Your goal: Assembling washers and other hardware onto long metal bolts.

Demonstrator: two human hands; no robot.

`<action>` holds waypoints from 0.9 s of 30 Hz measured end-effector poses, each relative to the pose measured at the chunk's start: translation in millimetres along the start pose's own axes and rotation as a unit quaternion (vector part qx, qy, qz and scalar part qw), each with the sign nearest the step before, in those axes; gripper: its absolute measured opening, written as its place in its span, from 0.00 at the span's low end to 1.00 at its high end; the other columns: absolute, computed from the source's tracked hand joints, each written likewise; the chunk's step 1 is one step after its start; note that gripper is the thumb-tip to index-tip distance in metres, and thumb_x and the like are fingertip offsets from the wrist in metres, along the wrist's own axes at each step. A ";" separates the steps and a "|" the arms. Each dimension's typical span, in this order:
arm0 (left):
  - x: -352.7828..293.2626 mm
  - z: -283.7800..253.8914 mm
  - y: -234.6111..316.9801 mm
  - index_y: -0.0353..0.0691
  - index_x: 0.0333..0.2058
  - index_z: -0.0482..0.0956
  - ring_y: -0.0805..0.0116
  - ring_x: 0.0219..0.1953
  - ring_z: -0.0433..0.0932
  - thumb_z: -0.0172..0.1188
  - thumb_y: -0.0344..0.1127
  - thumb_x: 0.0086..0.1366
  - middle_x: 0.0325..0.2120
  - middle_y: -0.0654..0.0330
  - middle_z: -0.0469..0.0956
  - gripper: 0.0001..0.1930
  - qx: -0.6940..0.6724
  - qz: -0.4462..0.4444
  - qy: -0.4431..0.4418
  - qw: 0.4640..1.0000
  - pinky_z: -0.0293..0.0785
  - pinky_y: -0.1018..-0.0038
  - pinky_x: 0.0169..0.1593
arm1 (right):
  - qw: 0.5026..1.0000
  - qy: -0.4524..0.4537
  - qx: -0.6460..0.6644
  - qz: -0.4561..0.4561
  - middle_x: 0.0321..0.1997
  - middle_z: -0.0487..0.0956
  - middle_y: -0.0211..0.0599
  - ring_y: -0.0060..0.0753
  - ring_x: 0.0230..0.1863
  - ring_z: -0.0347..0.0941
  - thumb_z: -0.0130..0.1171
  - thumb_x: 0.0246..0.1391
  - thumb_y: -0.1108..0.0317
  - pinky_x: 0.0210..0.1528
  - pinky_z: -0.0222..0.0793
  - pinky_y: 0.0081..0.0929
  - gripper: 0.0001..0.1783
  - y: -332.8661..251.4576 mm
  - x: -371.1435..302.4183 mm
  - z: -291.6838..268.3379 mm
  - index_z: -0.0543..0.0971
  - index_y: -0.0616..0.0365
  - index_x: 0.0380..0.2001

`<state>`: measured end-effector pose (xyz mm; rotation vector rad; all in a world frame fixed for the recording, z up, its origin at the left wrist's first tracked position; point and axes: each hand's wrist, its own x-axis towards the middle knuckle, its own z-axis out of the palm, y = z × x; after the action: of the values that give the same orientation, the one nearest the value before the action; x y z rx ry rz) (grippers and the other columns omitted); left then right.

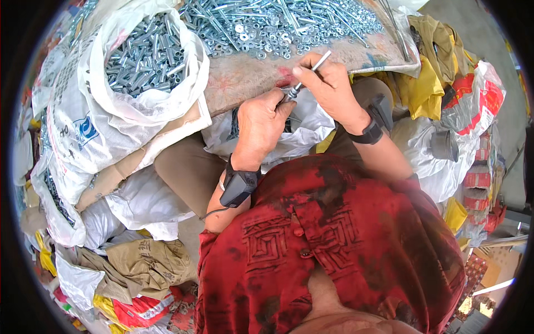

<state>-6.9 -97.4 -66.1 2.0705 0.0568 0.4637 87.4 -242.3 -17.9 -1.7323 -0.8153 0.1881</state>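
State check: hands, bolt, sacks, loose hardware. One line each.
left hand: closed on the bolt's lower end
right hand: pinching the bolt's shaft
long bolt: held tilted between both hands
white sack: open, full of metal sleeves
hardware pile: loose, spread on the cloth

Your left hand (pixel 258 125) curled, fingertips pinching; your right hand (pixel 328 83) just beside, fingers pinched shut; both forearms raised, wrists strapped.

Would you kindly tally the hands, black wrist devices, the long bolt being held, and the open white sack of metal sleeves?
Bare hands: 2, left hand and right hand
Black strapped wrist devices: 2, left wrist device and right wrist device
Long silver metal bolt held in both hands: 1
Open white plastic sack of grey metal sleeves: 1
Total: 6
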 end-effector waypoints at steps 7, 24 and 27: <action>4.8 0.2 3.2 0.38 0.28 0.76 0.45 0.28 0.77 0.64 0.37 0.57 0.24 0.50 0.77 0.10 0.028 0.007 -0.016 0.999 0.71 0.57 0.32 | 0.997 -0.013 0.020 0.068 0.18 0.73 0.21 0.11 0.22 0.66 0.59 0.60 0.65 0.24 0.63 0.19 0.12 2.8 8.4 -11.8 0.77 0.62 0.28; 18.4 -25.7 -3.7 0.35 0.25 0.78 0.84 0.25 0.69 0.64 0.24 0.59 0.22 0.72 0.74 0.05 -0.291 -0.054 -0.191 0.936 0.64 0.82 0.28 | 0.982 -0.130 0.105 0.089 0.15 0.71 0.24 0.11 0.19 0.64 0.56 0.64 0.63 0.20 0.56 0.19 0.15 19.1 -6.9 -5.3 0.75 0.58 0.23; 18.3 -14.1 -26.6 0.34 0.35 0.81 0.84 0.20 0.68 0.56 0.27 0.66 0.19 0.67 0.74 0.05 -0.280 -0.104 0.013 0.954 0.62 0.84 0.23 | 0.983 -0.150 0.044 0.094 0.20 0.73 0.25 0.14 0.22 0.67 0.58 0.62 0.65 0.23 0.61 0.19 0.11 25.2 11.5 -21.7 0.78 0.58 0.27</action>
<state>9.1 -67.7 -76.6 1.4808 0.1418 0.3284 117.8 -255.2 -30.1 -1.7200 -0.8448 0.6162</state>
